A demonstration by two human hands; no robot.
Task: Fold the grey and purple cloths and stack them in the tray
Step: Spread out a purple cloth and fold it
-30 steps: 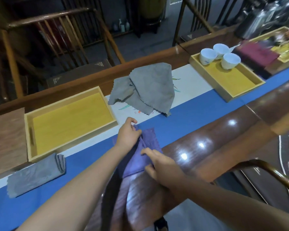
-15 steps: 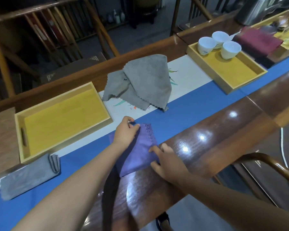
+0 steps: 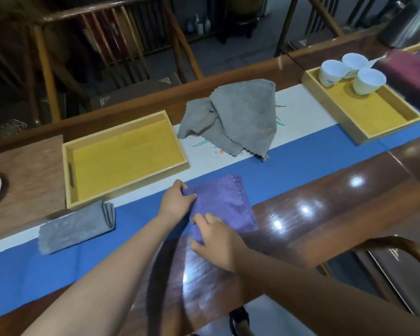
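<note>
Purple cloth (image 3: 224, 206), one, lies folded on the tabletop (image 3: 325, 214) with the left hand (image 3: 177, 202) pinching its far-left corner and the right hand (image 3: 216, 238) apparently gripping its near edge, beside two grey cloths, one folded (image 3: 75, 226), one crumpled (image 3: 238, 117), and one empty tray (image 3: 124, 156).

Pretty open run along the blue runner (image 3: 308, 163) to the right of the purple cloth (image 3: 224, 204), nothing sitting on it until the far tray with three white cups (image 3: 349, 73). To the left, the way into the wooden tray (image 3: 67, 175) is over its low rim, and a folded grey cloth (image 3: 75, 227) lies just in front of that rim. Behind, a crumpled grey cloth (image 3: 240, 117) heaps up beside the tray's right wall. Both hands (image 3: 177, 202) already crowd the purple cloth's left side.
</note>
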